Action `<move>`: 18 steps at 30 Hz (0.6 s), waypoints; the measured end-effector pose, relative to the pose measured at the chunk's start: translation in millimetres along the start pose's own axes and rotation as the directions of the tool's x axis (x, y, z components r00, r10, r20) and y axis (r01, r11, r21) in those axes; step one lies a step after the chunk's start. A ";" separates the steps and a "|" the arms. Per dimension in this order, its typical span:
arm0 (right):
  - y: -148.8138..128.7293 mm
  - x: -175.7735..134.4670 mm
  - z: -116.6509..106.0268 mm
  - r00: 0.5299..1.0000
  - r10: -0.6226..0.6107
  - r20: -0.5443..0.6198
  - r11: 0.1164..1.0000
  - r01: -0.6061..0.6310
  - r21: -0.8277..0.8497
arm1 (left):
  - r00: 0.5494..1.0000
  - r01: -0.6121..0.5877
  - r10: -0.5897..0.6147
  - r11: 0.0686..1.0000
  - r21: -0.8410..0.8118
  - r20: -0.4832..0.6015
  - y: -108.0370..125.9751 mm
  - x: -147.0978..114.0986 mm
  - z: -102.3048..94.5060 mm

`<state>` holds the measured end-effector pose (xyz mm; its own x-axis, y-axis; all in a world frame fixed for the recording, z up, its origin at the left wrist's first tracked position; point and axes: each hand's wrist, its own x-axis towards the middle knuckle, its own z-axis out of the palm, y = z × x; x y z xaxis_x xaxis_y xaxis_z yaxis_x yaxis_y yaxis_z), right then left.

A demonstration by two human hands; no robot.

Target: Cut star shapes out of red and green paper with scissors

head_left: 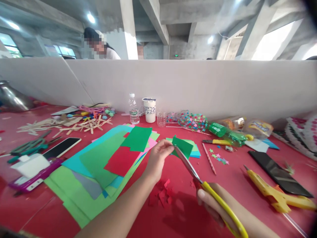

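My left hand (158, 157) pinches the left edge of a small dark green piece of paper (184, 146) above the red table. My right hand (213, 203) is wrapped around the yellow handles of a pair of scissors (191, 168). Their metal blades point up and left, with the tips at the paper close to my left fingertips. Whether the blades are parted is hard to see. Red paper scraps (163, 194) lie on the table below. More coloured sheets show behind the held piece, and a large stack of coloured paper (99, 162) spreads out left of my hand.
A water bottle (134, 110) and a white cup (149, 110) stand by the partition (173, 82). At right lie a yellow glue gun (272, 191), a black phone (277, 172) and a green bottle (226, 132). Wooden sticks (91, 124) pile up left. A person is beyond the partition.
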<state>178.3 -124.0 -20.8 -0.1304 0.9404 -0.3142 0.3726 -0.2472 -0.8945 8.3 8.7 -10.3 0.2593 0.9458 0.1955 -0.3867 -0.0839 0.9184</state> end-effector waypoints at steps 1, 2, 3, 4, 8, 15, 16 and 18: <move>-2.6 0.2 -0.8 0.999 -0.034 0.019 0.999 0.034 -0.023 | 0.999 -0.007 0.004 0.999 -0.046 -0.052 0.3 2.7 -2.2; -5.2 0.8 -1.8 0.998 -0.056 0.021 0.997 0.057 -0.050 | 0.994 -0.010 -0.001 0.995 -0.098 -0.106 1.3 6.1 -5.3; -7.7 1.9 -3.3 0.998 -0.060 -0.006 0.994 0.059 -0.088 | 0.987 -0.003 -0.025 0.986 -0.168 -0.161 2.8 10.1 -9.2; -9.8 3.3 -5.8 0.995 -0.059 -0.081 0.991 0.048 -0.125 | 0.976 0.010 -0.062 0.970 -0.242 -0.210 4.5 14.4 -13.5; -15.1 9.8 -29.6 0.920 -0.126 -0.370 0.839 -0.100 -0.535 | 0.956 0.107 -0.195 0.927 -0.359 -0.219 4.8 28.2 -29.8; -8.5 4.6 -75.8 0.829 -0.050 -0.557 0.651 -0.396 -0.648 | 0.928 0.234 -0.320 0.901 -0.366 -0.193 -15.9 27.0 -34.6; -2.4 1.5 -75.9 0.828 -0.037 -0.559 0.640 -0.410 -0.650 | 0.927 0.241 -0.323 0.903 -0.356 -0.191 -17.2 26.4 -34.1; 14.0 -6.0 -72.2 0.827 -0.015 -0.562 0.634 -0.427 -0.645 | 0.923 0.260 -0.338 0.901 -0.348 -0.184 -18.2 25.9 -33.6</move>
<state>250.7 -116.2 -8.5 0.4031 0.9127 -0.0675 0.8844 -0.4075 -0.2278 -7.7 45.3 -33.5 0.2073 0.9591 -0.1930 -0.5887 0.2798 0.7584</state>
